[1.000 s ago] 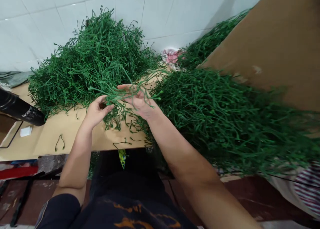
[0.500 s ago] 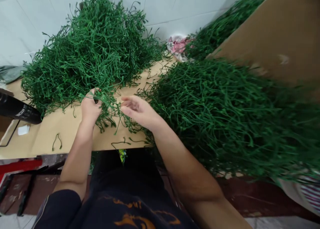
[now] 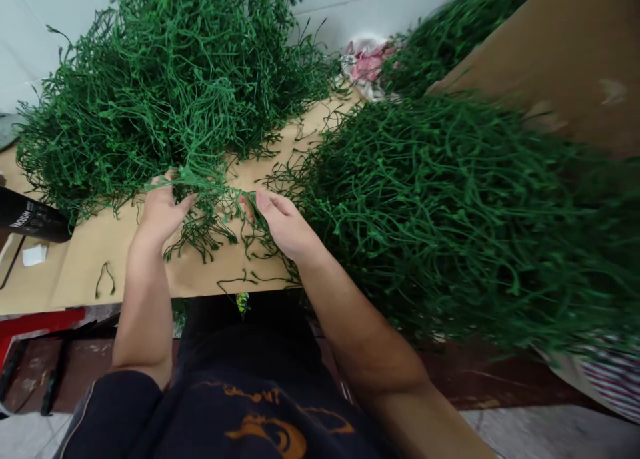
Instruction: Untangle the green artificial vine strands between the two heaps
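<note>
Thin green stems with small knobbed ends, plastic by their look, lie in a large heap point(image 3: 200, 79) behind my hands. A second wide heap point(image 3: 425, 205) spreads to the right. At the near edge of the back heap, my left hand point(image 3: 163, 209) has its thumb apart from its fingers, and the fingertips reach in among the stems. My right hand point(image 3: 287, 229) pinches some stems between thumb and fingers, just left of the right heap. Between my hands lies a loose cluster of stems point(image 3: 203, 229).
Brown cardboard point(image 3: 140, 265) covers the table. A black bottle point(image 3: 33, 215) lies at the left by a white scrap point(image 3: 35, 255). A large cardboard panel point(image 3: 565, 65) leans at the right rear, near a pink and white cloth point(image 3: 367, 65). One stray stem point(image 3: 105, 279) lies at front left.
My left hand has moved a little left and its thumb and fingers have spread. My right thumb and fingers have closed on stems. The view has shifted slightly.
</note>
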`<state>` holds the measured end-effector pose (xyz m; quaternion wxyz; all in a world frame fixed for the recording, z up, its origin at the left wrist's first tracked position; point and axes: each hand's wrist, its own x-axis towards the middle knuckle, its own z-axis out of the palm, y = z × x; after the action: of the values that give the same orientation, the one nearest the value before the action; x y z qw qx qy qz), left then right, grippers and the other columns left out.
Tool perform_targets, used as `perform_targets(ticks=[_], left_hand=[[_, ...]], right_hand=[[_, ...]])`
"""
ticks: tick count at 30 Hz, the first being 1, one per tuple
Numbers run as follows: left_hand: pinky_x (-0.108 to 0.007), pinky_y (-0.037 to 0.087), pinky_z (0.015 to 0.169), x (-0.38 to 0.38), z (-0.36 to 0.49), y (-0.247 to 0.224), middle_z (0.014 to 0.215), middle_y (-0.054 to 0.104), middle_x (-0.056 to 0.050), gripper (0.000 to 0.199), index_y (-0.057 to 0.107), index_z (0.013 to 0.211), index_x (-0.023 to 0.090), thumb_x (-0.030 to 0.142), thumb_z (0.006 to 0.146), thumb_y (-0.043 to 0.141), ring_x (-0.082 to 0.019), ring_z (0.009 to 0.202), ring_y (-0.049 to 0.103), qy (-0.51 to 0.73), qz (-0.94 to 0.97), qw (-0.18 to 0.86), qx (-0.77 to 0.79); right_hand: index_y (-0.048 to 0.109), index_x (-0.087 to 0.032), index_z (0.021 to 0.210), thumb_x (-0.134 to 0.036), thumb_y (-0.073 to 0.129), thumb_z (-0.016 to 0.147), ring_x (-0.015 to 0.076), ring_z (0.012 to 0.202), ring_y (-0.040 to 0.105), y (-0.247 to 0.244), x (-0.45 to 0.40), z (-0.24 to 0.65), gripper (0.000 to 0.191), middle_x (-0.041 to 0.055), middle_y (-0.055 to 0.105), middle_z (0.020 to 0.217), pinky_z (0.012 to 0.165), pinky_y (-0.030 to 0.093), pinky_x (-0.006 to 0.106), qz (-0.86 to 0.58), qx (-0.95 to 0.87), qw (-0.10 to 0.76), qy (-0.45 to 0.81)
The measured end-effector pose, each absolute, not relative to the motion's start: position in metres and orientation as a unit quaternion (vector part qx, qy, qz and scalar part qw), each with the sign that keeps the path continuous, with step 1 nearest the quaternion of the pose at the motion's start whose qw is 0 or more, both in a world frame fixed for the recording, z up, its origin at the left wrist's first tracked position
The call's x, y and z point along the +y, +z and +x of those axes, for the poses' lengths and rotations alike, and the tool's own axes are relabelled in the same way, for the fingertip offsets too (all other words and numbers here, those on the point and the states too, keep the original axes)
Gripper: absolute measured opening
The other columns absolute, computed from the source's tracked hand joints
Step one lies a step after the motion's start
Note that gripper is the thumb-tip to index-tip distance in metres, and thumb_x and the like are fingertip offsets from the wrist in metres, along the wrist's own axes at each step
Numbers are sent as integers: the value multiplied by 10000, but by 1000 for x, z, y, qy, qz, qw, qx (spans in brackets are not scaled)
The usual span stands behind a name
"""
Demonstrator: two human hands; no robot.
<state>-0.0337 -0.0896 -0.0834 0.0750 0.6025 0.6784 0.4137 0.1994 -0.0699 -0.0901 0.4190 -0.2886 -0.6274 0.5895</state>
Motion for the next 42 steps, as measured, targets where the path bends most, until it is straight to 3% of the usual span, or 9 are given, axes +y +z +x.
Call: perform_targets(ticks=[2,4,7,9,12,17,22,35,42], left_hand=[[-396,382,1021,-111,-36,-69,1197,551,-103,543,582,1135,186,307,627,730,-256,1147,521,425,580,37,694],[-343,452,927,-130,-30,-55,1189,562,-86,473,582,1145,219,296,688,681,-200,1046,570,489,540,9,685],[-262,493,699,-145,-7,-44,829,652,-52,223,658,897,175,351,799,562,-127,740,600,545,504,96,663],[-244,478,612,-146,13,-46,686,640,-43,317,654,763,151,436,816,527,-114,630,578,495,523,240,651],[-263,493,666,-134,37,-60,763,672,-63,429,645,769,136,544,792,515,-138,714,612,424,544,393,608],[-278,481,814,-105,53,-76,933,663,-57,407,610,949,129,467,725,647,-155,916,606,500,483,410,591],[-243,483,711,-91,64,-75,717,640,-14,282,614,746,129,408,742,647,-133,768,619,484,464,506,543],[-177,462,604,-63,73,-87,598,572,32,114,514,737,174,225,827,561,-88,687,642,634,225,522,524],[-158,332,458,-52,87,-101,475,474,72,171,477,701,172,150,871,469,-41,447,490,644,172,504,549]], right_hand=[[474,-205,656,-662,340,827,113,616,455,-95,-68,197,506,-1,439,613,650,441,284,-275,-609,428,608],[495,-204,713,-622,387,828,106,600,442,-97,-68,195,446,-7,449,629,636,437,282,-275,-613,417,612],[513,-187,787,-496,522,795,105,654,470,-96,-71,190,309,0,500,699,669,437,280,-283,-647,420,570],[510,-174,789,-418,557,776,107,684,489,-95,-73,188,248,8,524,732,685,435,279,-291,-662,436,535],[500,-171,780,-366,559,781,98,641,480,-95,-77,188,203,-4,518,693,638,418,262,-311,-677,444,497],[447,-185,703,-385,489,841,92,587,425,-93,-84,192,247,-17,480,626,583,364,246,-316,-729,431,427],[434,-185,768,-409,316,906,132,660,477,-98,-85,192,289,24,501,688,639,359,275,-334,-774,395,364],[318,-217,662,-417,254,907,130,598,383,-109,-85,204,323,4,406,620,608,298,273,-381,-790,357,322],[330,-215,654,-387,262,903,130,567,384,-112,-88,203,311,5,416,585,582,282,280,-428,-790,326,294]])
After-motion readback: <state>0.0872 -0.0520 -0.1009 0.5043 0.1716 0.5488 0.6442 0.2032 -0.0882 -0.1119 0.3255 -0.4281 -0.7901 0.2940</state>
